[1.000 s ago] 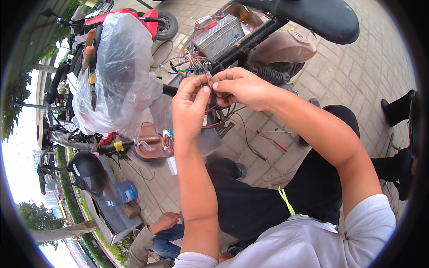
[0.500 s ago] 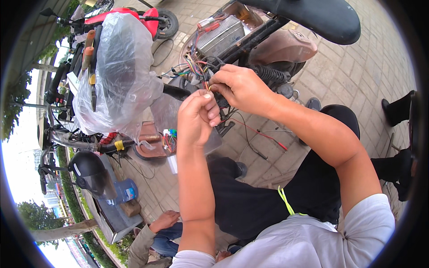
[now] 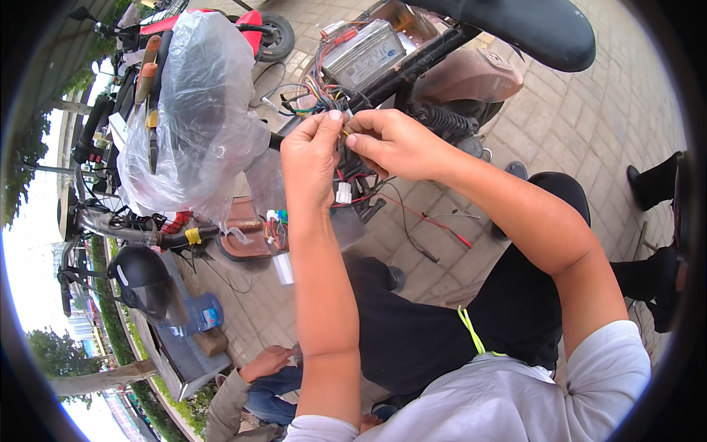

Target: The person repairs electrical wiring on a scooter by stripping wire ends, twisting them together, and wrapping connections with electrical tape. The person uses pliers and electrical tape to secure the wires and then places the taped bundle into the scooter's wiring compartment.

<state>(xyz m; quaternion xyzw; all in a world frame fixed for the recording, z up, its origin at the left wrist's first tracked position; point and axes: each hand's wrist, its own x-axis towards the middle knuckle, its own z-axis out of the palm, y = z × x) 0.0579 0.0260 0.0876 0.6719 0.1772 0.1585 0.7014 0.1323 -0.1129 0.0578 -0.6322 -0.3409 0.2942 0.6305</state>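
Left hand (image 3: pixel 313 155) and right hand (image 3: pixel 394 142) meet fingertip to fingertip, both pinched shut on a thin wire (image 3: pixel 345 132) from the coloured wiring bundle (image 3: pixel 320 96), held up close before the scooter's grey controller box (image 3: pixel 362 55). A white connector (image 3: pixel 343 192) dangles below the hands, unheld.

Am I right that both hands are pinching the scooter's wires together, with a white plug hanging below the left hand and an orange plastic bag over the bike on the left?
Not quite: the plastic bag is clear, not orange, as the head view shows. The rest holds: the left hand and right hand pinch the wires together, and the white plug hangs below the left hand.
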